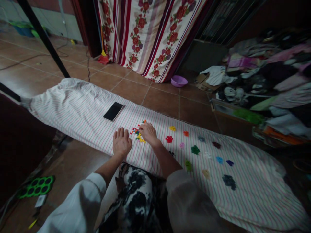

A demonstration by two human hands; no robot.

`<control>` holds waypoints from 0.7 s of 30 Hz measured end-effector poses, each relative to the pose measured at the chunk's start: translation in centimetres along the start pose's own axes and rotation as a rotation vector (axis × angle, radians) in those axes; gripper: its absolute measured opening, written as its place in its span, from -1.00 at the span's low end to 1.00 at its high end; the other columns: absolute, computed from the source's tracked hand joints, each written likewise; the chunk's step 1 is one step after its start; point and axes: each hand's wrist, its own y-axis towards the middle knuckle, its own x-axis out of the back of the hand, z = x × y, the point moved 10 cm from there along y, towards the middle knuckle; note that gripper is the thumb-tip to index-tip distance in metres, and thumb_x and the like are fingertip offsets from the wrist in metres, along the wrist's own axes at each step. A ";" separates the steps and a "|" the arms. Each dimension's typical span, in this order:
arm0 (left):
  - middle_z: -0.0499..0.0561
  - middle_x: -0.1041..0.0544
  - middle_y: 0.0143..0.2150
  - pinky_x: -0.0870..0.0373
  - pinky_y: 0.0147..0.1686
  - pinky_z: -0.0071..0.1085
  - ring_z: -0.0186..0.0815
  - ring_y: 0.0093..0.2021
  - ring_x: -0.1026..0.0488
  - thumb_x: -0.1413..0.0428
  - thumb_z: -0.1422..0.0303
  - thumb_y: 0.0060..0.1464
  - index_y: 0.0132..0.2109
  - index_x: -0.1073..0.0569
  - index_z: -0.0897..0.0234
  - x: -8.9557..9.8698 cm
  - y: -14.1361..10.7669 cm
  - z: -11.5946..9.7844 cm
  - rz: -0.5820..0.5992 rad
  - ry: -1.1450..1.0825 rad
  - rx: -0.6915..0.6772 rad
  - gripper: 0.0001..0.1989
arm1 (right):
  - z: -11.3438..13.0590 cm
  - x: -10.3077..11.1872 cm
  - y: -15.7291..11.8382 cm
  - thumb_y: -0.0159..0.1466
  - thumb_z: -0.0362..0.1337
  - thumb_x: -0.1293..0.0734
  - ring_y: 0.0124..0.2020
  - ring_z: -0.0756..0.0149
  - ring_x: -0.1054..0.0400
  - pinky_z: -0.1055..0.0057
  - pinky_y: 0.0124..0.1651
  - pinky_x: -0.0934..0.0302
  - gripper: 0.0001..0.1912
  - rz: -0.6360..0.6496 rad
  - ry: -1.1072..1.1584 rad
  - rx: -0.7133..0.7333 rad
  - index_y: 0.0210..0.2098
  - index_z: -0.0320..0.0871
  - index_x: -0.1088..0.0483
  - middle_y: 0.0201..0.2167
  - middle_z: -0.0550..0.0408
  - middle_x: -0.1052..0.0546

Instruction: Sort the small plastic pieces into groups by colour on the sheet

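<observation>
A mixed pile of tiny coloured pieces, perhaps beads, lies on a striped cloth. My left hand rests flat just left of the pile, fingers stretched out and holding nothing. Over the pile's right side, my right hand has its fingers bent and drawn together; whatever is between the fingertips is too small to make out. To the right, pieces sit in small one-colour heaps, among them red, yellow, dark green, light green, blue and dark grey.
A phone lies on the cloth beyond my left hand. Past the far edge are a tiled floor, a floral curtain and a purple basin. Clothes are piled at the right. A green holder is at lower left.
</observation>
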 end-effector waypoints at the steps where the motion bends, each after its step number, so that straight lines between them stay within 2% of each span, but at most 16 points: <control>1: 0.28 -0.36 0.23 -0.09 0.25 -0.06 0.00 0.28 -0.23 0.07 0.38 0.13 0.12 -0.39 0.38 0.0 0.0 0.0 -0.001 0.001 0.001 -0.58 | -0.2 0.2 0.0 0.24 -0.33 -0.29 -0.09 0.22 -0.28 0.36 -0.02 -0.12 -0.82 -0.028 0.030 0.001 -0.24 -0.10 -0.54 -0.17 -0.01 -0.51; 5: 0.28 -0.37 0.23 -0.09 0.25 -0.06 0.00 0.28 -0.23 0.07 0.38 0.12 0.12 -0.39 0.38 0.0 0.0 0.0 0.005 -0.008 0.006 -0.57 | -1.3 0.6 0.0 0.20 -0.37 -0.29 -0.20 0.28 -0.36 0.39 -0.06 -0.17 -0.83 -0.132 0.197 -0.008 -0.27 -0.13 -0.51 -0.27 0.05 -0.54; 12: 0.27 -0.36 0.23 -0.07 0.25 -0.06 0.00 0.29 -0.22 0.06 0.38 0.12 0.12 -0.38 0.37 -0.1 0.0 0.2 0.003 -0.013 0.009 -0.57 | -3.2 0.4 -1.1 0.10 -0.42 -0.26 -0.34 0.34 -0.42 0.44 -0.22 -0.25 -0.79 -0.175 0.408 -0.058 -0.30 -0.11 -0.46 -0.34 0.13 -0.56; 21: 0.28 -0.35 0.24 -0.08 0.25 -0.06 0.00 0.28 -0.21 0.07 0.37 0.13 0.11 -0.39 0.38 -0.1 0.0 0.2 0.007 0.001 -0.001 -0.58 | -5.4 0.5 -5.0 0.12 -0.26 -0.27 -0.33 0.33 -0.46 0.39 -0.19 -0.32 -0.87 -0.219 0.661 -0.154 -0.33 -0.06 -0.43 -0.39 0.17 -0.56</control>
